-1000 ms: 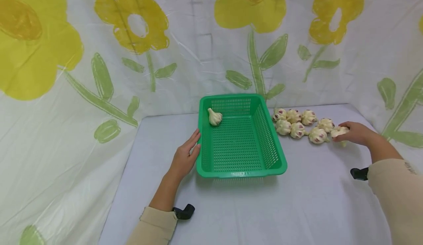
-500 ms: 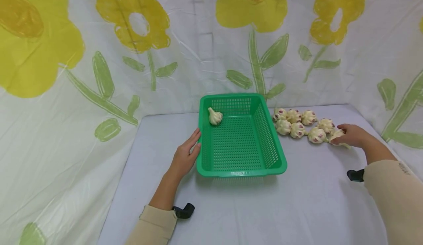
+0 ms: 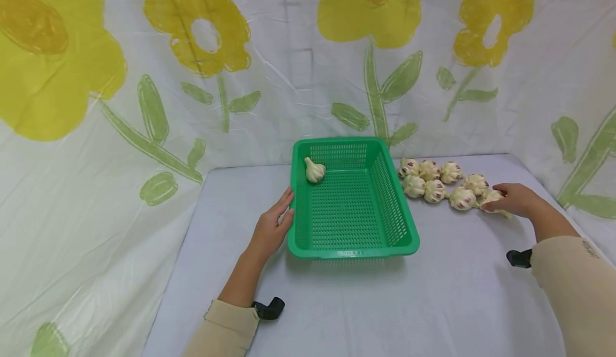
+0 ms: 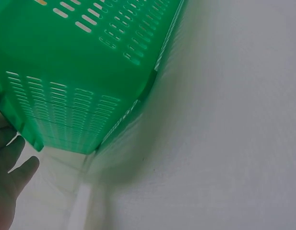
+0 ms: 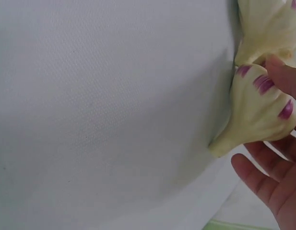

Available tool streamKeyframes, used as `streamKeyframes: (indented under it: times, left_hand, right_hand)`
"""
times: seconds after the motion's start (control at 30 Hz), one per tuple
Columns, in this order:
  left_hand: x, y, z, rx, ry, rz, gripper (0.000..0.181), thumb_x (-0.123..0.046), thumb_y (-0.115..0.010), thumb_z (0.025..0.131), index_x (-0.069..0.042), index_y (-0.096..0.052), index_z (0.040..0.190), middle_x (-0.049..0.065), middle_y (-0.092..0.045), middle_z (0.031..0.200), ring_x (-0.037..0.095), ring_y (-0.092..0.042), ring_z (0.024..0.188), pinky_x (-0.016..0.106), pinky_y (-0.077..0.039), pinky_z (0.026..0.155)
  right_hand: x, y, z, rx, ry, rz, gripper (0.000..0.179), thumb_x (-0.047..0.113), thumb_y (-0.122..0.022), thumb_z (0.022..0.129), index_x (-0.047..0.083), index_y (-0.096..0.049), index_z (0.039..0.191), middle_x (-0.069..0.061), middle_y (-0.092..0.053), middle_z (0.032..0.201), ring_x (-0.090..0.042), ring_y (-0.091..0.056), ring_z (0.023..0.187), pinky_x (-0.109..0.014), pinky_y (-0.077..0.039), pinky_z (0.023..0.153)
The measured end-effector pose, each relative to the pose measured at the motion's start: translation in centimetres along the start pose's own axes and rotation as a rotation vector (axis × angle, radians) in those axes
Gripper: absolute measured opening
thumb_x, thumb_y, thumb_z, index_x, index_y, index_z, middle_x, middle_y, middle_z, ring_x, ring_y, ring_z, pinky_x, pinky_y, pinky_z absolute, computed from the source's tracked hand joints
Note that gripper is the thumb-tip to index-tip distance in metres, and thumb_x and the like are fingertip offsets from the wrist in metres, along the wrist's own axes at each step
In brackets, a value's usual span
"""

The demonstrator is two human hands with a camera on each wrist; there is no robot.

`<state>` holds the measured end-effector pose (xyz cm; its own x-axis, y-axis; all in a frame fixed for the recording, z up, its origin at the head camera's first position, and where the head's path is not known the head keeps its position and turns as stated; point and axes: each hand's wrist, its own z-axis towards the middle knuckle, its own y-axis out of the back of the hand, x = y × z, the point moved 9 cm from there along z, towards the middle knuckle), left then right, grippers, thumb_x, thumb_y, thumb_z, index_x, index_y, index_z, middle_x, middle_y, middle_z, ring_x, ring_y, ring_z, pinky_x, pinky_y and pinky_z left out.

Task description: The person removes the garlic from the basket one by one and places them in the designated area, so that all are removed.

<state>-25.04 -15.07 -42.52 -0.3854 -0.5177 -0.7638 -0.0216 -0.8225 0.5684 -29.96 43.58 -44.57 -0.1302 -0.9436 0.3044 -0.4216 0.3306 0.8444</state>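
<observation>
My right hand (image 3: 516, 201) holds a garlic bulb (image 3: 492, 201) at the right end of a group of bulbs. In the right wrist view the thumb lies on this purple-marked bulb (image 5: 260, 103), and the fingers are on its other side. The bulb lies on the table, its stem pointing away from the neighbouring bulb (image 5: 267, 28). My left hand (image 3: 270, 231) rests with straight fingers against the left rim of a green plastic basket (image 3: 353, 251). One garlic bulb (image 3: 315, 172) sits inside, in the far left corner.
Several garlic bulbs (image 3: 434, 191) form two close rows right of the basket, near the table's back edge. A white cloth (image 3: 298, 52) with yellow flowers hangs behind the white table (image 3: 346, 309).
My right hand has shifted slightly left and down, and the bulb in it has turned so its stem points to the lower right. The left hand and basket stay in place.
</observation>
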Motion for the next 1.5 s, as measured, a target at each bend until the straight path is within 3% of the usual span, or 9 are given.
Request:
streamKeyframes:
  times: [0.43, 0.6, 0.93, 1.2, 1.5]
  left_hand:
    - [0.1, 0.0, -0.1, 0.008, -0.004, -0.022, 0.048, -0.029, -0.045, 0.105, -0.012, -0.042, 0.150, -0.006, -0.034, 0.159, 0.015, -0.037, 0.142, 0.040, -0.037, 0.115]
    - [-0.1, 0.1, 0.0, 0.015, -0.009, -0.025, 0.048, -0.029, -0.046, 0.105, -0.012, -0.042, 0.150, -0.005, -0.034, 0.159, 0.014, -0.037, 0.142, 0.040, -0.037, 0.114]
    - [0.3, -0.1, -0.1, 0.032, 0.012, -0.031, 0.049, -0.030, -0.046, 0.105, -0.013, -0.041, 0.151, -0.008, -0.032, 0.159, 0.015, -0.037, 0.143, 0.040, -0.037, 0.114]
    - [0.1, -0.1, -0.1, 0.029, 0.014, -0.039, 0.049, -0.028, -0.047, 0.105, -0.012, -0.042, 0.150, -0.003, -0.034, 0.159, 0.017, -0.038, 0.142, 0.041, -0.037, 0.114]
    - [0.0, -0.1, -0.1, 0.015, 0.016, -0.045, 0.048, -0.026, -0.047, 0.104, -0.011, -0.043, 0.149, -0.003, -0.034, 0.159, 0.016, -0.038, 0.142, 0.041, -0.037, 0.114]
  right_hand:
    - [0.8, 0.5, -0.5, 0.004, 0.016, -0.011, 0.104, 0.058, -0.067, 0.085, -0.022, -0.026, 0.140, -0.047, -0.038, 0.129, -0.060, -0.042, 0.114, -0.069, -0.043, 0.091]
    - [2.3, 1.7, -0.8, 0.033, 0.025, -0.033, 0.103, 0.056, -0.067, 0.086, -0.020, -0.025, 0.141, -0.046, -0.035, 0.135, -0.062, -0.038, 0.118, -0.073, -0.042, 0.092]
    - [7.8, 4.5, -0.9, 0.010, 0.115, -0.131, 0.091, 0.051, -0.072, 0.084, -0.018, -0.041, 0.134, -0.045, -0.043, 0.132, -0.061, -0.042, 0.117, -0.072, -0.043, 0.089]
    - [13.4, 4.6, -0.5, 0.076, 0.197, -0.179, 0.089, 0.050, -0.074, 0.083, -0.013, -0.043, 0.138, -0.040, -0.049, 0.132, -0.059, -0.048, 0.117, -0.068, -0.046, 0.089]
    - [20.1, 4.4, -0.1, 0.089, 0.270, -0.184, 0.081, 0.044, -0.073, 0.086, -0.007, -0.043, 0.142, -0.036, -0.050, 0.136, -0.055, -0.046, 0.124, -0.067, -0.045, 0.094]
